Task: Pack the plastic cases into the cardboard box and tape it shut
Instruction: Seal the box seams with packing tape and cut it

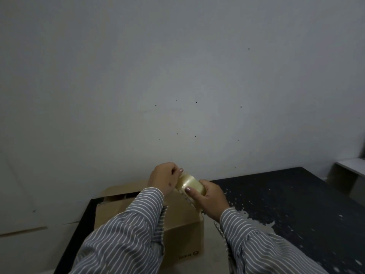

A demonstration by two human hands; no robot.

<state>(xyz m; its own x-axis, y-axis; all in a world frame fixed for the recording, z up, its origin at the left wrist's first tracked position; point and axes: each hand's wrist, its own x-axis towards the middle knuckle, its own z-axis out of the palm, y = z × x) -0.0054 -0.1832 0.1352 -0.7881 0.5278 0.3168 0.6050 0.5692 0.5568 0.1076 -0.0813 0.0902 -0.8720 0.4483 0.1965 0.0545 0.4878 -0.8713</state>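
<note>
A brown cardboard box (183, 220) stands on the dark table, its top flaps folded down and one far flap raised at the back left. Above its far right corner my right hand (209, 198) grips a roll of clear tape (190, 183). My left hand (164, 178) pinches the roll's upper end with curled fingers. A wrinkled strip of tape (192, 204) hangs from the roll down to the box's right edge. No plastic cases are in view; the box's inside is hidden.
The black table (296, 204) runs to the right, speckled with white flecks. A plain grey wall (177, 76) rises right behind the box. A low white shelf (349, 171) stands at the far right. The floor lies to the left.
</note>
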